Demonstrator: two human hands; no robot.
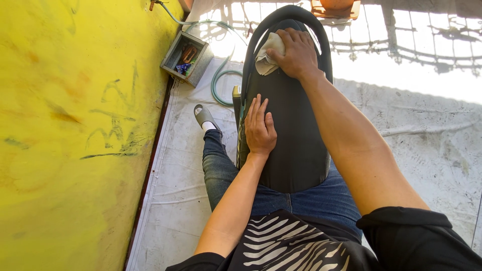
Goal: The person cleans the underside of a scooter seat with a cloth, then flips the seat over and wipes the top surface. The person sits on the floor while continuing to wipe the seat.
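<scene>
A black motorbike seat (296, 135) stretches away from me between my legs. My left hand (259, 129) lies flat on the seat's left side, fingers together and pointing forward. My right hand (296, 52) reaches to the far end of the seat and presses a crumpled pale cloth (266, 55) against it. A black grab rail (281, 17) curves around the seat's far end. I am astride the seat in blue jeans and a black patterned shirt.
A yellow wall (70, 135) runs along the left. A small grey box (187, 57) with bits inside stands at its foot, beside a green hose (218, 83). My left foot in a grey shoe (204, 116) rests on the pale concrete floor (416, 130). An orange pot (335, 6) stands beyond.
</scene>
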